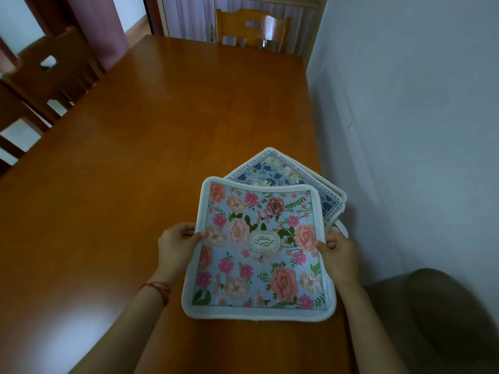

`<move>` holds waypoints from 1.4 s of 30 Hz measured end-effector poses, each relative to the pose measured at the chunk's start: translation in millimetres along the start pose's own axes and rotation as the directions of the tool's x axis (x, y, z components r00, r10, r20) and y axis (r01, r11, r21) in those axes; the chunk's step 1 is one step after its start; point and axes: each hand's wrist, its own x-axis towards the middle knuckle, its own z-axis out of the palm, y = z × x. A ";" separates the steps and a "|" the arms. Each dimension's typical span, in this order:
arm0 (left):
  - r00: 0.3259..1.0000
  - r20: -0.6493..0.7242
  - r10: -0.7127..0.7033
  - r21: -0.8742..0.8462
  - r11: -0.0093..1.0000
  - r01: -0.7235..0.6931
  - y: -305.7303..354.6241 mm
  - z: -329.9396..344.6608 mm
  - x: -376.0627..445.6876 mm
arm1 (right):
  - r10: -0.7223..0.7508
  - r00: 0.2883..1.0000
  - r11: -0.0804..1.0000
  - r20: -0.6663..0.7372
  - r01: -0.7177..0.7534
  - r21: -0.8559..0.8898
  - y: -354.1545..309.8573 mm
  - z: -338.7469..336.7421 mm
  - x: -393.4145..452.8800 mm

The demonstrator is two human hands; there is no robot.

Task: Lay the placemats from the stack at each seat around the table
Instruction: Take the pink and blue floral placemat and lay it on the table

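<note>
Left hand (176, 242) and right hand (339, 251) pinch the floral placemat (259, 252), lifting it off the stack (286, 174).
Next, probably: carry it toward the chair (252, 28) at twelve o'clock.

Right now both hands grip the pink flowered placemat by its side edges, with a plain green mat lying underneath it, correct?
Not quite. The head view shows the left hand and right hand gripping the flowered placemat, but the mat underneath is blue and white with lettering round its border, not plain green.
</note>
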 end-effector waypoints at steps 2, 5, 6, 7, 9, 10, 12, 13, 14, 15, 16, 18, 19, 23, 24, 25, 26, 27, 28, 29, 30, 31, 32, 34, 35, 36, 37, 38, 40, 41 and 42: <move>1.000 -0.003 0.020 0.007 1.000 -0.020 4.3 -10.6 -9.9 | -0.022 1.000 1.000 0.001 0.022 0.007 -5.6 -7.7 -13.2; 0.998 -0.014 0.053 0.008 0.999 -0.053 12.7 -26.7 -29.2 | -0.050 0.999 0.998 0.011 0.050 0.030 -13.8 -21.9 -33.5; 0.998 -0.020 0.066 0.005 0.998 -0.066 15.2 -32.3 -36.7 | -0.059 0.998 0.997 0.014 0.058 0.044 -17.2 -27.1 -40.9; 0.996 -0.027 0.082 0.007 0.997 -0.082 18.0 -38.0 -45.0 | -0.070 0.997 0.996 0.018 0.068 0.060 -20.0 -32.1 -48.1; 0.993 -0.041 0.111 0.013 0.994 -0.111 21.3 -49.5 -61.7 | -0.089 0.996 0.993 0.024 0.086 0.081 -23.9 -41.6 -63.1; 0.991 -0.051 0.121 0.012 0.993 -0.121 22.0 -55.3 -70.6 | -0.101 0.995 0.991 0.023 0.099 0.092 -25.6 -46.2 -71.2; 0.987 -0.074 0.140 0.014 0.990 -0.139 22.4 -66.2 -87.8 | -0.124 0.992 0.986 0.026 0.120 0.114 -28.8 -54.7 -87.5; 0.986 -0.086 0.145 0.017 0.989 -0.145 21.9 -71.3 -95.6 | -0.133 0.991 0.984 0.035 0.127 0.124 -29.7 -58.3 -95.4; 0.984 -0.098 0.147 0.019 0.989 -0.146 21.2 -76.2 -103.1 | -0.138 0.990 0.982 0.043 0.131 0.134 -30.4 -61.2 -103.0; 0.983 -0.108 0.148 0.020 0.989 -0.147 20.6 -81.2 -110.4 | -0.142 0.989 0.980 0.047 0.134 0.147 -31.1 -63.6 -110.5; 0.982 -0.116 0.150 0.021 0.989 -0.149 19.4 -86.3 -117.2 | -0.146 0.988 0.978 0.048 0.137 0.158 -31.6 -65.4 -117.5; 0.980 -0.128 0.150 0.009 0.989 -0.150 16.9 -96.8 -130.0 | -0.149 0.987 0.976 0.060 0.137 0.171 -33.8 -68.1 -131.9; 0.979 -0.133 0.152 0.000 0.988 -0.153 15.6 -102.6 -136.3 | -0.151 0.986 0.974 0.067 0.136 0.183 -35.8 -69.2 -139.8; 0.971 -0.160 0.178 -0.014 0.983 -0.183 7.0 -127.2 -161.4 | -0.144 0.988 0.965 0.052 0.128 0.229 -41.5 -71.0 -173.2; 0.969 -0.165 0.184 -0.020 0.982 -0.190 4.1 -133.7 -168.0 | -0.140 0.989 0.963 0.047 0.126 0.237 -42.8 -70.6 -183.1; 0.968 -0.169 0.187 -0.028 0.980 -0.195 0.4 -140.4 -174.0 | -0.144 0.989 0.960 0.041 0.130 0.247 -43.7 -69.8 -193.4; 0.968 -0.169 0.186 -0.037 0.980 -0.195 -3.7 -147.4 -180.0 | -0.150 0.988 0.957 0.034 0.136 0.256 -44.6 -69.0 -204.5; 0.969 -0.165 0.182 -0.045 0.981 -0.191 -7.9 -154.6 -186.4 | -0.156 0.987 0.954 0.027 0.144 0.263 -45.6 -68.1 -216.5; 0.971 -0.159 0.178 -0.047 0.981 -0.187 -12.1 -162.3 -193.1 | -0.163 0.987 0.952 0.018 0.152 0.267 -46.5 -66.9 -228.8; 0.972 -0.153 0.176 -0.045 0.982 -0.185 -16.0 -170.3 -200.3 | -0.169 0.986 0.950 0.011 0.159 0.269 -47.4 -65.1 -241.4; 0.974 -0.150 0.172 -0.044 0.983 -0.180 -19.7 -178.4 -207.9 | -0.173 0.985 0.948 0.007 0.165 0.273 -48.1 -63.3 -254.2; 0.974 -0.153 0.165 -0.046 0.984 -0.173 -23.7 -186.5 -215.4 | -0.173 0.985 0.946 0.003 0.165 0.280 -48.8 -61.2 -266.4; 0.975 -0.160 0.155 -0.053 0.985 -0.166 -27.3 -194.5 -222.8 | -0.169 0.986 0.944 -0.001 0.163 0.286 -49.8 -59.1 -278.1; 0.977 -0.172 0.125 -0.076 0.987 -0.139 -33.8 -209.3 -237.1 | -0.163 0.987 0.945 -0.003 0.157 0.287 -51.0 -54.9 -299.9; 0.979 -0.172 0.107 -0.087 0.989 -0.123 -36.7 -215.8 -243.5 | -0.158 0.987 0.946 -0.003 0.152 0.287 -51.3 -53.0 -309.8; 0.981 -0.170 0.094 -0.096 0.989 -0.111 -39.1 -221.7 -250.0 | -0.153 0.988 0.946 -0.006 0.148 0.288 -51.3 -51.4 -319.1; 0.982 -0.167 0.088 -0.100 0.989 -0.106 -41.7 -227.5 -256.5 | -0.148 0.989 0.947 -0.012 0.145 0.287 -50.8 -50.3 -327.7; 0.983 -0.166 0.084 -0.106 0.989 -0.103 -44.2 -233.0 -262.9 | -0.145 0.989 0.948 -0.015 0.143 0.286 -50.9 -49.4 -335.7; 0.983 -0.167 0.071 -0.125 0.988 -0.092 -49.7 -242.9 -275.3 | -0.148 0.989 0.945 -0.014 0.145 0.294 -51.3 -48.3 -349.6; 0.983 -0.170 0.063 -0.131 0.988 -0.086 -53.4 -247.0 -281.2 | -0.156 0.988 0.943 -0.013 0.153 0.295 -51.0 -47.4 -354.7; 0.983 -0.177 0.052 -0.134 0.988 -0.076 -57.7 -250.7 -287.3 | -0.167 0.986 0.945 -0.011 0.163 0.285 -50.8 -46.3 -359.1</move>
